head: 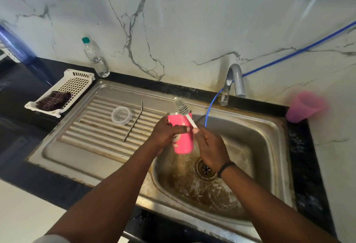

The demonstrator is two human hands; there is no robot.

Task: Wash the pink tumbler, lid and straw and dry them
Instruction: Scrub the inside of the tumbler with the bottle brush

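My left hand [165, 133] grips the pink tumbler [184, 142] over the sink basin [260, 146], the tumbler upright and slightly tilted. My right hand [210, 146] holds the white handle of a bottle brush [182, 106]; its grey bristle head sticks up just above the tumbler's rim. The clear lid [121, 115] lies on the ribbed drainboard [92, 136]. Beside it, to the right, lies the metal straw [133, 123], its bent end pointing away from me.
A tap [234, 82] stands behind the basin with a blue hose [210, 107] hanging into it. A white basket [75, 84] holding a dark checked cloth [54, 100] sits far left, a water bottle [95, 57] behind it. A pink cup [304, 106] stands at right.
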